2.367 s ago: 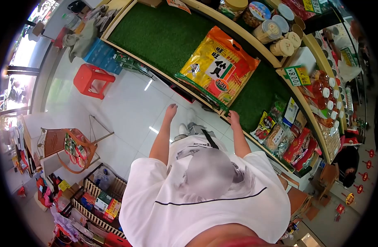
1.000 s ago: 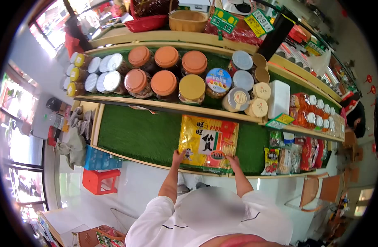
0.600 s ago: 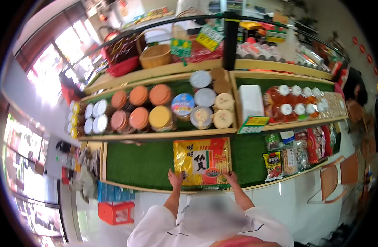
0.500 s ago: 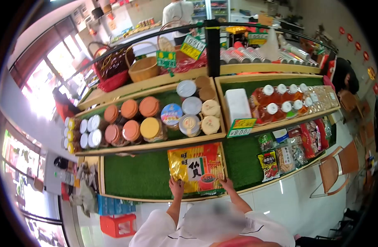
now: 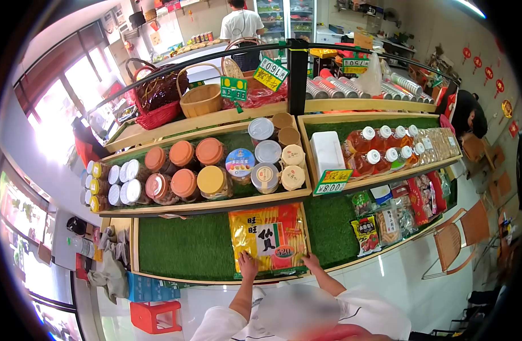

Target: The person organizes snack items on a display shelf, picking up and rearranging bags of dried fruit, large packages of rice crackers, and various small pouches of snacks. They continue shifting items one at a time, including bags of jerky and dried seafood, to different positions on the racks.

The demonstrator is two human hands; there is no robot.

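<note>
Green shelf (image 5: 181, 250) at the lower centre of the frame carries a snack bag (image 5: 267, 238). Left hand (image 5: 249, 265) and right hand (image 5: 312, 262) press its bottom corners, fingers spread flat, gripping nothing.

Bright windows (image 5: 73, 85) at left – white tiled floor (image 5: 397, 273), wooden chairs (image 5: 462, 236).

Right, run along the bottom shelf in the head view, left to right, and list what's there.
Bare green turf → big yellow-and-orange snack bag with left hand and right hand on its near edge → small snack packets.
</note>
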